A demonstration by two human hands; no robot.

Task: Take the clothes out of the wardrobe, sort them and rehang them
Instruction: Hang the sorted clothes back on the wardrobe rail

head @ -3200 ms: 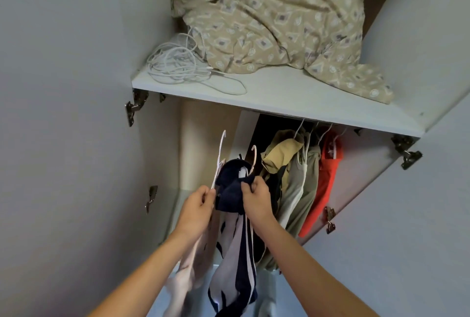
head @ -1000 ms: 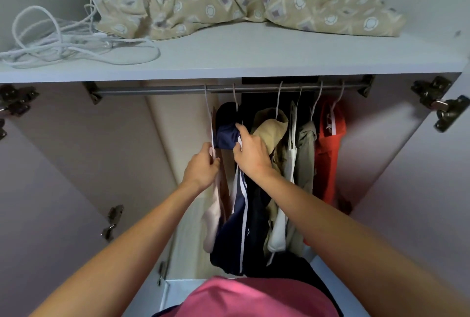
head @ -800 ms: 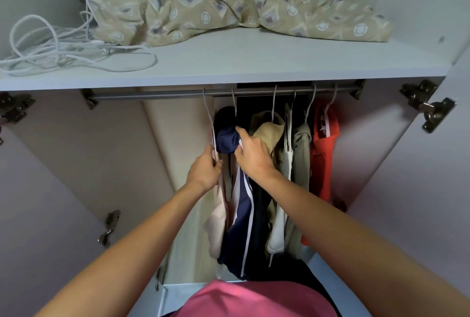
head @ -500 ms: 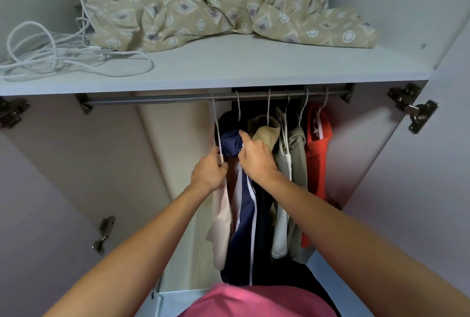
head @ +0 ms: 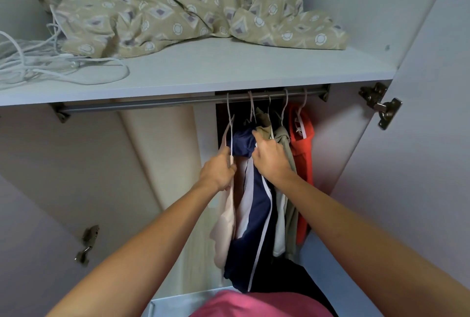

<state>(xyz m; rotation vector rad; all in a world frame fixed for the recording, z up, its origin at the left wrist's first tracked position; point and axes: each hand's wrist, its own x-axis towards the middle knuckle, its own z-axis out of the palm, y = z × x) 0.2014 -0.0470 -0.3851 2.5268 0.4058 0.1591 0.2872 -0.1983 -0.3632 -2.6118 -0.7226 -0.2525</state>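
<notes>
At the centre of the frame the left hand (head: pixel 218 169) grips the thin white wire hanger (head: pixel 230 136) carrying a pale pink garment (head: pixel 223 230), its hook on the grey metal rail (head: pixel 132 106). Just right of it, the right hand (head: pixel 270 157) pinches the top of the navy garment with white stripes (head: pixel 254 217). Further right hang beige, olive and orange-red clothes (head: pixel 302 154). On the pale grey shelf (head: pixel 229 67) above lie a patterned beige cloth (head: pixel 178 4) and a coiled white cord (head: pixel 33 62).
</notes>
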